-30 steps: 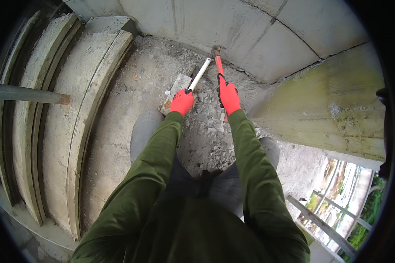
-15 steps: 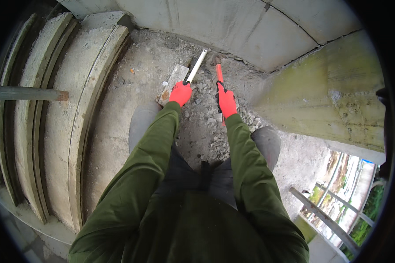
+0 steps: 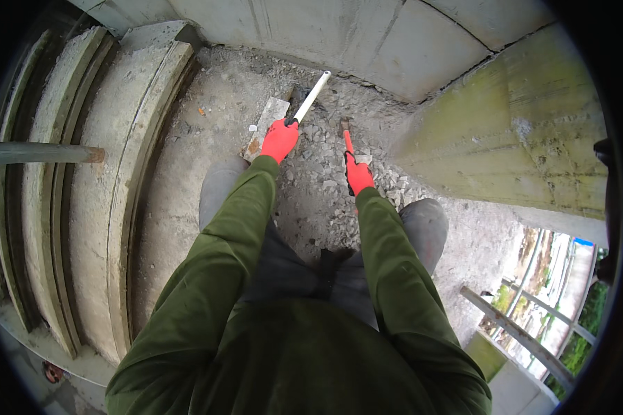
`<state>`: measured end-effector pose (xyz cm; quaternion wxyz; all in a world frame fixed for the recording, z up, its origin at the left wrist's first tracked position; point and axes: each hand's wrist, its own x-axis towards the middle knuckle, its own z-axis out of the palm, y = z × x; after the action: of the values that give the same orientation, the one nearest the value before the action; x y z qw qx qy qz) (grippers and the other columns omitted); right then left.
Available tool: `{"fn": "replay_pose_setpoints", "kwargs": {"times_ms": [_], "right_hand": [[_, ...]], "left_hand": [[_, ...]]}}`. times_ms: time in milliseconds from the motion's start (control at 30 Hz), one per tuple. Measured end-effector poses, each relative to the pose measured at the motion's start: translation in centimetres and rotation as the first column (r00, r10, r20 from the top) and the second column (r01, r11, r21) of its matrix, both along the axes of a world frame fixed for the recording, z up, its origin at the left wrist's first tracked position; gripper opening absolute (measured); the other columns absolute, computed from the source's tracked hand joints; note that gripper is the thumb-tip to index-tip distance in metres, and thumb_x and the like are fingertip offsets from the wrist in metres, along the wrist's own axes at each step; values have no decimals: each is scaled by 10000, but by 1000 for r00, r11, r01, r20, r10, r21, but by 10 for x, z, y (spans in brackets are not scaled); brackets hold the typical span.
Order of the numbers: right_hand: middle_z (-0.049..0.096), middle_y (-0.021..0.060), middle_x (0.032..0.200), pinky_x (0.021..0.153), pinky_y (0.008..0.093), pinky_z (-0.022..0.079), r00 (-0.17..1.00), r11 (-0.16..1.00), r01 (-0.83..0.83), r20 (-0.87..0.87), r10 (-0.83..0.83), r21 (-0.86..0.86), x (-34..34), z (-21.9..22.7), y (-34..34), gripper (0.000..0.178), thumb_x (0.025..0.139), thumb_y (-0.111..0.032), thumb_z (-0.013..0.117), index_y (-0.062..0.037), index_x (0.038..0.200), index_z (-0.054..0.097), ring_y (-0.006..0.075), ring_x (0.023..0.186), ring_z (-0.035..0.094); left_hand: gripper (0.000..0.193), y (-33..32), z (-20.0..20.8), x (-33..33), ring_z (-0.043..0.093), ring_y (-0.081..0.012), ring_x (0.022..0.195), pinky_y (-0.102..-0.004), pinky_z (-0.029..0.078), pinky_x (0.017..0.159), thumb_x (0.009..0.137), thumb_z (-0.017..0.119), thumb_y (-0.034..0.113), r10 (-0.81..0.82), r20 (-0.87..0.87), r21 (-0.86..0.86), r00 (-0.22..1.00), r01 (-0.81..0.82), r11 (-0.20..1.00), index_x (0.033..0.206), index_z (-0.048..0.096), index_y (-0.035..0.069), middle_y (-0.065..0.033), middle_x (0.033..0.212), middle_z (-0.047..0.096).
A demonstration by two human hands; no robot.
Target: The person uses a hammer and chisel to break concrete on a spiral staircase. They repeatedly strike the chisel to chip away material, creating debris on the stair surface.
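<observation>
Left edge of the floor: curved concrete ledges (image 3: 142,145) border it, a grey pipe (image 3: 45,153) lying across them; these look whole and outside the worked area.
Floor, left part: the floor (image 3: 169,200) is dusty and mostly unbroken, with a small orange scrap (image 3: 201,111) toward its far edge.
Flat plate: the pale plate (image 3: 273,111) lies on the floor just beside the left hand, partly covered by it.
Left hand: the red-gloved left hand (image 3: 281,141) is wrapped round the near end of the white tube.
White tube: the tube (image 3: 313,95) slants from that fist toward the floor's far edge, its free end near the wall (image 3: 311,31); whether it touches anything there cannot be told.
Broken so far: loose grey rubble (image 3: 336,207) runs from near the far edge back between the knees (image 3: 423,225); this much seems already broken up.
Left over: the pieces lie scattered and ungathered; no clear border with sound floor shows, so the share done cannot be judged.
Right hand: the red-gloved right hand (image 3: 360,177) is curled firmly round the hammer's handle.
Hammer: the red-handled hammer (image 3: 348,142) is over the rubble, its head apart from the tube, so no blow is landing.
Right edge of the floor: a greenish concrete slab (image 3: 512,138) stands there, apparently unbroken.
</observation>
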<state>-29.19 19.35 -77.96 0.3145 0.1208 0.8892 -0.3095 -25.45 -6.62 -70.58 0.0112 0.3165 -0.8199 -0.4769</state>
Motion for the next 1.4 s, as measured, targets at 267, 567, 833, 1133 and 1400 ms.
{"fn": "replay_pose_setpoints", "kwargs": {"times_ms": [267,567,833,1133,1400], "right_hand": [[711,290,967,847,483,534,999,1000,5,-34,-5,9,0,-13,1,840,920,-741,430,39,958,742,428,967,693],[704,287,988,846,491,521,991,992,95,-83,-102,-86,-25,-13,-2,802,945,-712,431,38,990,711,422,1000,674],[409,-46,585,469,371,279,928,704,368,189,-322,-608,-9,-15,-37,646,871,-785,498,-153,742,540,149,516,369],[568,38,743,540,364,437,920,873,312,347,-180,-375,12,-26,-39,736,931,-733,429,-51,1054,678,191,583,486],[539,62,583,436,387,372,932,875,218,-175,-318,-432,-28,-15,-26,652,968,-641,458,-47,767,637,230,457,489]], "left_hand": [[362,8,4,-9,647,-431,985,-492,501,839,936,589,368,-46,-40,-58,998,44,997,1077,685,49,-235,1019,698],[396,26,-10,-20,652,-415,1009,-491,510,872,936,593,386,-95,-42,-335,995,75,939,1181,653,80,-207,1038,707],[286,20,-44,-4,651,-395,850,-523,505,757,922,609,362,-35,3,-596,999,30,802,1008,573,91,-168,844,653],[270,50,-90,1,665,-360,879,-456,545,780,928,567,266,-104,-205,-670,973,-62,740,1118,610,78,-141,937,674],[312,35,3,-40,673,-408,881,-542,518,761,930,595,365,-193,-1,-503,981,167,848,1075,585,89,-197,968,694]]}}
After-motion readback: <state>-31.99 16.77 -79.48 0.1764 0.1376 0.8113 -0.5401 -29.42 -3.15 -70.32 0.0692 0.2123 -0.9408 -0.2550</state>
